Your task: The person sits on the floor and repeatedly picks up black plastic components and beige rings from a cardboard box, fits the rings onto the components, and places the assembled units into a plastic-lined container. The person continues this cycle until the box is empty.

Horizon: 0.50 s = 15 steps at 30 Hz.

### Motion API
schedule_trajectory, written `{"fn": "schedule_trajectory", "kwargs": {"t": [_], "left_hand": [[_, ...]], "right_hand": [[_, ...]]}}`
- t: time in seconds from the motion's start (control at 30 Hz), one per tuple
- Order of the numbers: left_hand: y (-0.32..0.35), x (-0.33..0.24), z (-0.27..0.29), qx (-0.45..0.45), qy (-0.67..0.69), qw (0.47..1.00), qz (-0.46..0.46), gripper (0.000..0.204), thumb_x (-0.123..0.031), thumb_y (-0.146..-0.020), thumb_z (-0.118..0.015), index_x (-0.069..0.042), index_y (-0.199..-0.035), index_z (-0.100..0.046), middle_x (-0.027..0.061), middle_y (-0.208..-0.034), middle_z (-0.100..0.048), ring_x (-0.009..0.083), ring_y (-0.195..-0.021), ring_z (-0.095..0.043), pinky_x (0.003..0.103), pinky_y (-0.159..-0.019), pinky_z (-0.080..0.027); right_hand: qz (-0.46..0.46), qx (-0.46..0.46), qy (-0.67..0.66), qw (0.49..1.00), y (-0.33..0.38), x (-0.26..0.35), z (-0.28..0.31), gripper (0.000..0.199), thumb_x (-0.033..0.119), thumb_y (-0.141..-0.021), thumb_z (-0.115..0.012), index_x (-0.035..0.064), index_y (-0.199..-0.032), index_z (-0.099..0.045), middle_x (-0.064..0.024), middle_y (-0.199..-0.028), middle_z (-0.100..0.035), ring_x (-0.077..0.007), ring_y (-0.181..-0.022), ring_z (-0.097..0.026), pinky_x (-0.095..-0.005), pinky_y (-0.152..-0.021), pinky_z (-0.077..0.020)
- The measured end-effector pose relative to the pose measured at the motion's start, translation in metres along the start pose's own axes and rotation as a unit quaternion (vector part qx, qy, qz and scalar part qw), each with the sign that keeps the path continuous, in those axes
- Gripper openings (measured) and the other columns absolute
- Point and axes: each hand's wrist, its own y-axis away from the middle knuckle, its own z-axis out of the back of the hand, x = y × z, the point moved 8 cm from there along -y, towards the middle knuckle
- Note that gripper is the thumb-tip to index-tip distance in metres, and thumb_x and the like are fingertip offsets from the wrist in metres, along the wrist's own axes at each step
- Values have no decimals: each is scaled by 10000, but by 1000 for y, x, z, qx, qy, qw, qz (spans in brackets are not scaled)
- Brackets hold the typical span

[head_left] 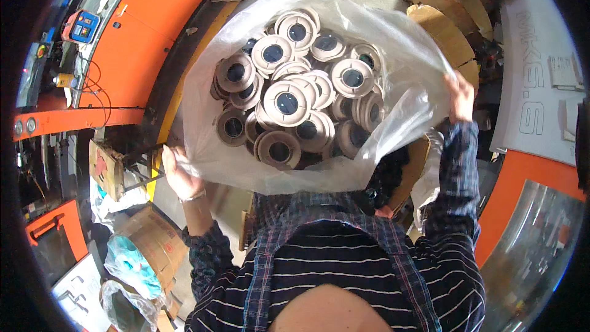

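A large clear plastic bag (227, 174) spreads wide in front of me, its mouth facing up. Inside lie several round beige plastic parts (287, 104), flanged like spools with dark centres, heaped at various tilts. On the left, my left hand (179, 175) is closed on the bag's rim. At the right my right hand (460, 95) pinches the opposite edge and pulls it outward. The film between the two hands is stretched, and folds of it cover the lower right of the heap. What supports the bag from below is hidden.
Orange machine cabinets (138, 37) stand at the left, with a blue control box (85, 27). Cardboard boxes (445, 31) are piled at the far right. Another cardboard box (150, 243) and bagged turquoise material (130, 264) sit at the lower left. A white and orange machine (533, 86) flanks the right.
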Motion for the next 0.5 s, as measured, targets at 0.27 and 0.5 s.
{"fn": "schedule_trajectory", "kwargs": {"t": [0.27, 0.5], "left_hand": [[-32, -4, -23, 96, 110, 983, 115, 270, -370, -1024, -538, -113, -1014, -618, 22, -966, -650, 144, -955, -606, 321, -900, -475], [-1, 116, -50, -44, 103, 981, 161, 352, -326, -1024, -514, -27, -1175, -623, 76, -1099, -672, 200, -1058, -622, 358, -999, -467]], "right_hand": [[15, -108, -43, 993, -20, 17, 5, 229, 110, -935, -655, -17, -1119, -703, -10, -974, -691, -81, -835, -578, -231, -757, -466], [172, 73, -82, 979, 38, 106, -188, 238, 192, -981, -636, 9, -1125, -688, -40, -1017, -705, -114, -910, -607, -271, -821, -491]]}}
